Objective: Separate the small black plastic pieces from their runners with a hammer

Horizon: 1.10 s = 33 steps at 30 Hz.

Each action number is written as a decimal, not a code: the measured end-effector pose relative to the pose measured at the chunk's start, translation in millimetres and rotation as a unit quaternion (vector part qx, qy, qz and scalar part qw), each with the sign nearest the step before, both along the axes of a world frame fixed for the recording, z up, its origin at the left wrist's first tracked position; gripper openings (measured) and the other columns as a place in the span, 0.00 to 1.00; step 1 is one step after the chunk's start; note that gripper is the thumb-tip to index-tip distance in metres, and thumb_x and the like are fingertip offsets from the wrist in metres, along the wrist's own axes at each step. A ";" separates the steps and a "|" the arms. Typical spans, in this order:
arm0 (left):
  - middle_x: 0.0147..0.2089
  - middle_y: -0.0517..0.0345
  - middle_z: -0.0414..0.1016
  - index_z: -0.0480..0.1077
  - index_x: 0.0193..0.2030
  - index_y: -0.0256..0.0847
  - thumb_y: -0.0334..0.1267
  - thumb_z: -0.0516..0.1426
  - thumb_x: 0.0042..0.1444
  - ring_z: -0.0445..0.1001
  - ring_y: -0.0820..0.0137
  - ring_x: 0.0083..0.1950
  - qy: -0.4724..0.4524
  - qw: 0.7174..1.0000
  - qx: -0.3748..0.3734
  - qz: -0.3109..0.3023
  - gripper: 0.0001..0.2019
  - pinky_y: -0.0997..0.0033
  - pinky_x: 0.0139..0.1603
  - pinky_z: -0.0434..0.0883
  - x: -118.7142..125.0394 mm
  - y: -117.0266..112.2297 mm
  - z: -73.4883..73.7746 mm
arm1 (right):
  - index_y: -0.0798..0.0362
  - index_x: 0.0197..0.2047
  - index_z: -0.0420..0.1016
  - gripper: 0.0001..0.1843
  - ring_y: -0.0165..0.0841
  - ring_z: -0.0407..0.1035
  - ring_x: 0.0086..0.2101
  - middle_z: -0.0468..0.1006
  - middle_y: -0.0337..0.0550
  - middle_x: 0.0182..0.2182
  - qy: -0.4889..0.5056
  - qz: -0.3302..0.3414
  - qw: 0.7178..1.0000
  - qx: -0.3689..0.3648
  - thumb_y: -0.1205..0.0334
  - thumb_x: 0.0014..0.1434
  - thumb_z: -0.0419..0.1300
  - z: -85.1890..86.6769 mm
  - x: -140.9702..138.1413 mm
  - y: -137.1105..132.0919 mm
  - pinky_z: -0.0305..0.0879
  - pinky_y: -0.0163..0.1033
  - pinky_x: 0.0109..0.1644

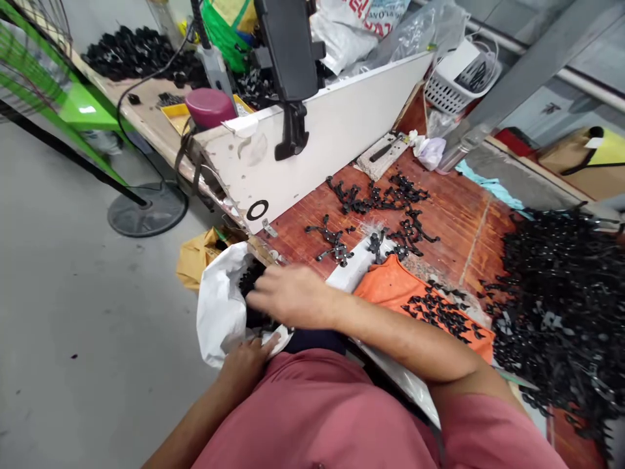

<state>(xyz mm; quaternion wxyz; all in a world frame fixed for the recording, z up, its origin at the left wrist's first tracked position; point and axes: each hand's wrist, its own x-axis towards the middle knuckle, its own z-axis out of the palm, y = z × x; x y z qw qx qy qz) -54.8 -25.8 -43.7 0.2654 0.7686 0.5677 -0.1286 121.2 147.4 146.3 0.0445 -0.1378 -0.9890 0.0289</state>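
Observation:
A white sack [217,312] stands open at the table's front left corner, with black parts [250,277] inside it. My left hand [249,361] grips the near rim of that sack, thumb over the edge. Above the mouth of the sack is my right hand [290,296], its fingers bent downward and blurred by motion. Whether those fingers hold anything is hidden. To the right of this hand, an orange cloth [385,283] carries many small black pointed pieces [439,312]. Black branched plastic parts [334,244] lie on the reddish wooden table [454,221] beyond.
A large heap of black parts [561,312] covers the table's right side. A white board [332,130] stands along the left, with a black phone holder [290,58] on it. A brown paper bag [193,260] and a round fan base [149,208] are on the floor.

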 end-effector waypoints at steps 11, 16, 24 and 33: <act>0.52 0.39 0.80 0.61 0.75 0.48 0.23 0.44 0.64 0.80 0.53 0.51 0.068 0.995 -0.068 -0.027 0.34 0.53 0.52 0.74 7.4 9.2 19.6 | 0.47 0.57 0.79 0.20 0.42 0.67 0.55 0.67 0.49 0.62 -0.019 -0.227 0.966 -0.124 0.68 0.63 0.60 -34.3 62.8 55.3 0.70 0.47 0.55; 0.52 0.39 0.80 0.61 0.75 0.48 0.24 0.43 0.65 0.81 0.52 0.52 0.068 0.995 -0.066 -0.024 0.33 0.52 0.52 0.75 9.2 8.6 21.0 | 0.51 0.44 0.80 0.11 0.43 0.68 0.48 0.74 0.50 0.50 -0.031 -0.104 0.990 -0.092 0.70 0.65 0.57 -38.0 3.5 -4.1 0.70 0.41 0.35; 0.49 0.39 0.80 0.63 0.73 0.47 0.26 0.46 0.64 0.81 0.52 0.48 0.058 0.997 -0.046 -0.017 0.32 0.52 0.50 0.75 6.9 4.2 9.8 | 0.44 0.55 0.78 0.13 0.38 0.68 0.55 0.79 0.41 0.54 0.013 -0.077 0.990 -0.117 0.57 0.71 0.58 -11.4 19.0 23.7 0.69 0.43 0.54; 0.54 0.40 0.80 0.59 0.76 0.48 0.21 0.41 0.63 0.81 0.53 0.54 0.090 0.991 -0.088 -0.037 0.36 0.51 0.55 0.74 9.6 11.2 23.6 | 0.48 0.79 0.48 0.58 0.64 0.43 0.71 0.45 0.62 0.76 0.016 -0.620 0.772 -0.140 0.25 0.57 0.59 -26.9 124.2 195.3 0.53 0.68 0.68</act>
